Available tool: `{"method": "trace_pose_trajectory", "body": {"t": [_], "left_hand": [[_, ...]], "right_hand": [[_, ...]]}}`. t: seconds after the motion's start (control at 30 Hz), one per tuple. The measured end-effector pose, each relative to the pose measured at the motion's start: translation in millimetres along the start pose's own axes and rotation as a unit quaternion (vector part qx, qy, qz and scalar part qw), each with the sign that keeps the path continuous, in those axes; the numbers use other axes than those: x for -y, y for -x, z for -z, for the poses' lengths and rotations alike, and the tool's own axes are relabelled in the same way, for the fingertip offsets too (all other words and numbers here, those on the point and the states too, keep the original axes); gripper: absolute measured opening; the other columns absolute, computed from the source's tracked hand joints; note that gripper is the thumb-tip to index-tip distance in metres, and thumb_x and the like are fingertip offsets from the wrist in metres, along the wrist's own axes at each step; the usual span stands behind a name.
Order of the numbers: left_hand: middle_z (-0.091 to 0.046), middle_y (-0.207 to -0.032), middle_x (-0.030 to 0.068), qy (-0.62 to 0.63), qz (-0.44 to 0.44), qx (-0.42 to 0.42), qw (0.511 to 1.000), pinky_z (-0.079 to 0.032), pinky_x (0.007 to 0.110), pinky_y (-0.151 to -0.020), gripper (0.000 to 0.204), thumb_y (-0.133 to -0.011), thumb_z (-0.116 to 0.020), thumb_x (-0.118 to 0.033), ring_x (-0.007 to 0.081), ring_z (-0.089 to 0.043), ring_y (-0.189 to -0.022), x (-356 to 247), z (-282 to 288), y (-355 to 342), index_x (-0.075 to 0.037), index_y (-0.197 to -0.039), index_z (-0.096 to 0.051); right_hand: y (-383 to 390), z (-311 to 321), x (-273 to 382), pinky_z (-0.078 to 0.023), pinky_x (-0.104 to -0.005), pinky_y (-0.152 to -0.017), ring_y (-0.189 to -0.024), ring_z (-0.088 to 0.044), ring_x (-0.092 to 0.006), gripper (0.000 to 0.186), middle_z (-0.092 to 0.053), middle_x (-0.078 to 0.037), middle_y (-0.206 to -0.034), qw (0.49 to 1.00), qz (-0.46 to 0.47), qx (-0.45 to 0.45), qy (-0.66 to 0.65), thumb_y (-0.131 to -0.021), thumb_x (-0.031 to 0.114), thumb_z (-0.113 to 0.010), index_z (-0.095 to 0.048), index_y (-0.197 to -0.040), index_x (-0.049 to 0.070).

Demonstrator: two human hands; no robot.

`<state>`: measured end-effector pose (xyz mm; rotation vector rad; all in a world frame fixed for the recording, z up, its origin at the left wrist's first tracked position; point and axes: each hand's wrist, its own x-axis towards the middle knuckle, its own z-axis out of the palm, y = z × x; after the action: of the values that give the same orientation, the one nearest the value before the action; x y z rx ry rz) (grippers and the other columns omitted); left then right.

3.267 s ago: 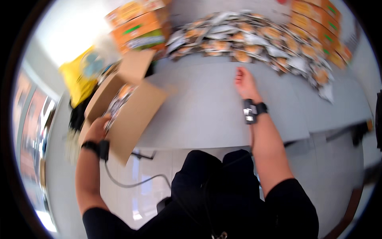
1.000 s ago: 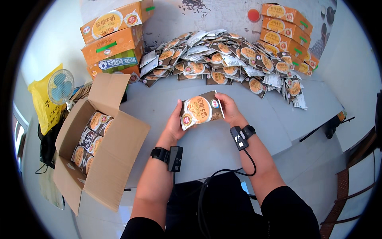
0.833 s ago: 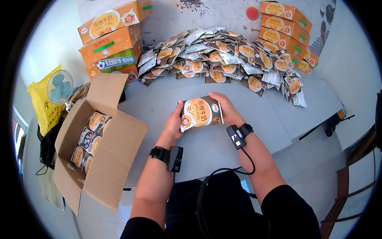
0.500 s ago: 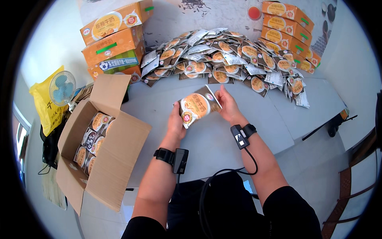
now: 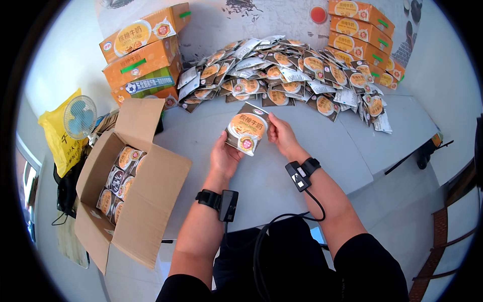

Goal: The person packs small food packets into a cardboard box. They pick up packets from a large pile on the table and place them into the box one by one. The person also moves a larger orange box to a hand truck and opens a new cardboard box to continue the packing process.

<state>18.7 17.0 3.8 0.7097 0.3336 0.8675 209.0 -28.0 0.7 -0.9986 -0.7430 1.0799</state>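
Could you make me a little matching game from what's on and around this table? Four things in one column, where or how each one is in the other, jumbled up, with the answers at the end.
Things:
1. single packet
2. cardboard box
3. heap of packets
4. fan

Where or how:
A. spread along the far part of the table
B. blue, beside a yellow bag
C. open, with other packets inside
D. held in the left hand

Right pairs: 1-D, 2-C, 3-A, 4-B
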Motion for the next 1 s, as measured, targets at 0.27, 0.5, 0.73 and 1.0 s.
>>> {"method": "trace_pose_trajectory", "body": {"t": [0.27, 0.5, 0.73, 1.0], "left_hand": [[-0.054, -0.120, 0.0148, 0.014, 0.129, 0.127, 0.983, -0.048, 0.046, -0.088, 0.053, -0.094, -0.031, -0.042, 0.0314, -0.055, -0.108, 1.7, -4.9, 9.0, 0.000, -0.124, -0.043], [-0.057, -0.115, 0.0118, -0.050, 0.120, 0.106, 0.986, -0.049, 0.033, -0.087, 0.043, -0.089, -0.056, -0.026, 0.0206, -0.059, -0.101, 7.7, -5.0, 8.5, 0.000, -0.121, -0.044], [-0.057, -0.112, 0.0103, 0.006, -0.031, 0.001, 1.000, -0.050, 0.036, -0.086, 0.038, -0.088, -0.058, -0.021, 0.0205, -0.059, -0.101, 5.7, 9.8, -4.5, -0.003, -0.118, -0.043], [-0.055, -0.116, 0.0077, 0.008, 0.005, -0.044, 0.999, -0.050, 0.038, -0.087, 0.038, -0.087, -0.059, -0.018, 0.0212, -0.056, -0.105, 1.9, -1.1, 3.1, -0.007, -0.119, -0.042]], "right_hand": [[-1.0, 10.8, -2.7, -0.048, -0.0249, -0.061, -0.067, -0.059, -0.0112, 0.018, -0.060, 0.000, -0.074, 0.995, -0.003, -0.021, -0.102, -0.086, 0.025, -0.053, -0.058, -0.082, 0.009], [12.7, -23.9, 7.3, -0.049, -0.0269, -0.066, -0.078, -0.061, -0.0143, 0.035, -0.063, -0.005, -0.087, 0.998, -0.037, 0.036, -0.032, -0.092, 0.036, -0.047, -0.057, -0.091, 0.003], [4.4, -7.8, -7.3, -0.031, -0.0196, -0.046, -0.050, -0.041, -0.0051, 0.034, -0.047, 0.004, -0.060, 0.983, -0.052, 0.144, 0.104, -0.092, 0.039, -0.049, -0.056, -0.078, 0.008], [10.9, -17.9, -5.2, -0.026, -0.0193, -0.042, -0.044, -0.036, -0.0039, 0.029, -0.040, 0.006, -0.052, 0.989, -0.016, 0.090, 0.115, -0.089, 0.028, -0.055, -0.049, -0.066, 0.011]]}}
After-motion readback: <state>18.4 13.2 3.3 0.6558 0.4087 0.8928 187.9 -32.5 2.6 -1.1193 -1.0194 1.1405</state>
